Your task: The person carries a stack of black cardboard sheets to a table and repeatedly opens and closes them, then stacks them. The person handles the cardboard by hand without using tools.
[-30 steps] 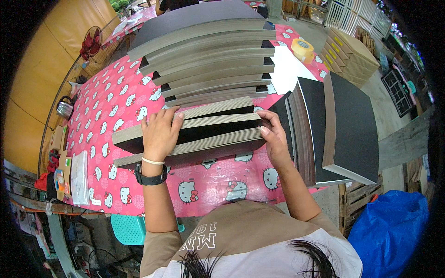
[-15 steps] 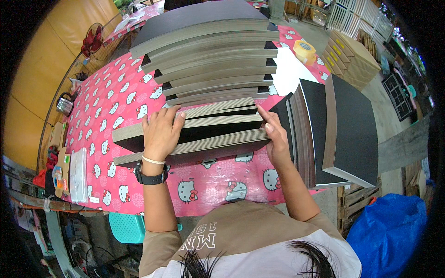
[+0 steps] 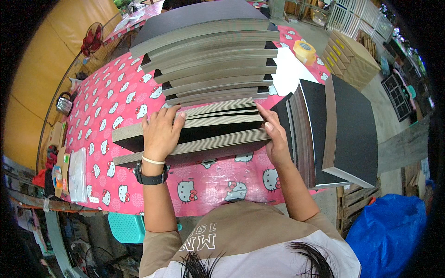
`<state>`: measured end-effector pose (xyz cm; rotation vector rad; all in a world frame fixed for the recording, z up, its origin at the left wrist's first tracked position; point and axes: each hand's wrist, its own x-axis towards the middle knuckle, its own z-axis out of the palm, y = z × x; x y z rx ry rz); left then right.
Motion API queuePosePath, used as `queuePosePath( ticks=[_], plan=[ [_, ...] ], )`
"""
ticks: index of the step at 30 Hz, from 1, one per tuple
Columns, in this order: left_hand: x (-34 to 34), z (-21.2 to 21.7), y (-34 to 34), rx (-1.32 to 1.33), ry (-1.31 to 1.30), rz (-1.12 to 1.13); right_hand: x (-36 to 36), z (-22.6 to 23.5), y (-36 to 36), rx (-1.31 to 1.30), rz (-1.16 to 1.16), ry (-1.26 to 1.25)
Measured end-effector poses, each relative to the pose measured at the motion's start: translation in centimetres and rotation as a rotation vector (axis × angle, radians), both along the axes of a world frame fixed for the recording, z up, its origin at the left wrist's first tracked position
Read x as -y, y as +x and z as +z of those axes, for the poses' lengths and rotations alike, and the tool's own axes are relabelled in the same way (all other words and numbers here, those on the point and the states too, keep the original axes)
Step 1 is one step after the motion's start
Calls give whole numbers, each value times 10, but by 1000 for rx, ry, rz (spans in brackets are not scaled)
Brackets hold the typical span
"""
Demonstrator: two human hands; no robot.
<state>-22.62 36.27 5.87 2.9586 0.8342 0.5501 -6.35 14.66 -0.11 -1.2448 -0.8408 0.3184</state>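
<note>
Head view, centre of the frame: black-faced boards [image 3: 218, 123] with grey edges lean in loosely parted bundles on the pink patterned tabletop [image 3: 103, 121]. Across their left part lies the left hand [image 3: 162, 132], partly open, fingers spread. At their right ends, the right hand [image 3: 276, 136] has half-bent fingers touching the edges; whether it grips any, I cannot tell. A board stack [image 3: 211, 59] fills the upper centre.

Upper left of the frame: a red fan [image 3: 94, 37] beside a yellow sheet [image 3: 41, 60], with a shiny kettle [image 3: 64, 104] below. Upper right: a roll of yellowish tape [image 3: 304, 53] on the pink-covered table [image 3: 98, 134]. Lower right: a crumpled blue tarp [image 3: 387, 236] beside a wooden pallet [image 3: 359, 204]; lower left: a turquoise stool [image 3: 126, 228].
</note>
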Motion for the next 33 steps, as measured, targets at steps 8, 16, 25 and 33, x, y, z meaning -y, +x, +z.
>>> queuePosePath(
  ticks=[8, 16, 25, 33],
  plan=[
    [0, 1, 0, 3, -14, -9, 3, 2, -4, 40, -46, -44],
    [-1, 0, 1, -11, -28, -1, -2, -1, -5, -177, 100, 73],
    [-1, 1, 1, -2, -26, 1, -2, 8, -1, 16, 40, -11],
    [-2, 0, 2, 2, -7, -10, -5, 2, -1, -148, 117, 59]
  ],
)
